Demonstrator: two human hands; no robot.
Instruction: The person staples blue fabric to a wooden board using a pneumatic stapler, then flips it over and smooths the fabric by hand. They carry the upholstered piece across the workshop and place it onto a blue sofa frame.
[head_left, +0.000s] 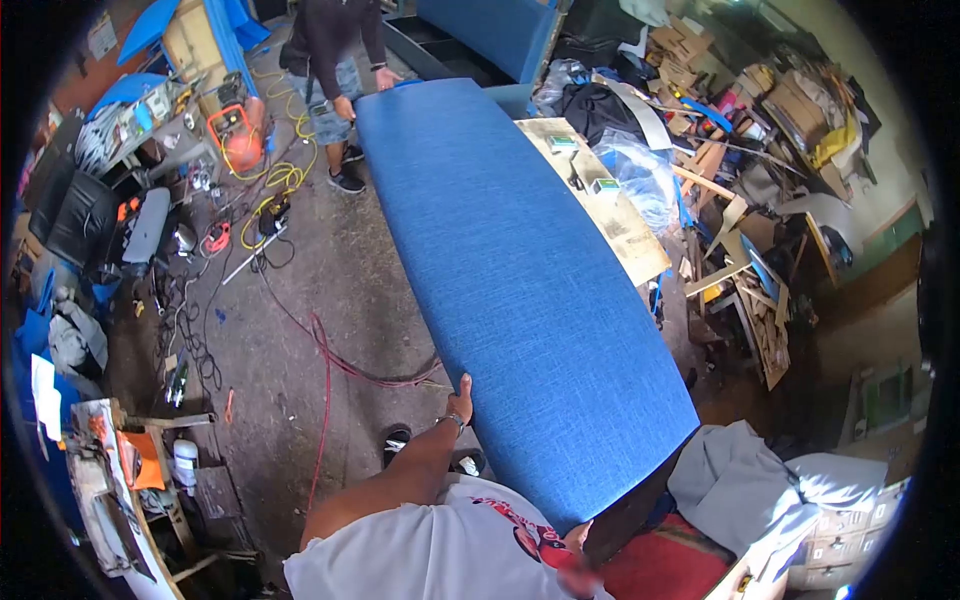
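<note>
A long blue upholstered panel (520, 270) stretches from just in front of my body to a co-worker at the far end. My left hand (461, 401) grips its left side edge, thumb up along the side and the other fingers out of sight underneath. At the near end, my right hand (578, 536) is at the panel's edge, mostly hidden between my shirt and the panel. The co-worker's two hands are at the far end of the panel, one at the corner and one on the far edge.
A wooden board (625, 235) with small green boxes lies right of the panel. Beyond it is a heap of scrap wood and plastic. A red hose (325, 370) and yellow hose (290, 178) cross the floor at left, near an orange compressor (240, 145). Grey fabric (735, 480) lies at near right.
</note>
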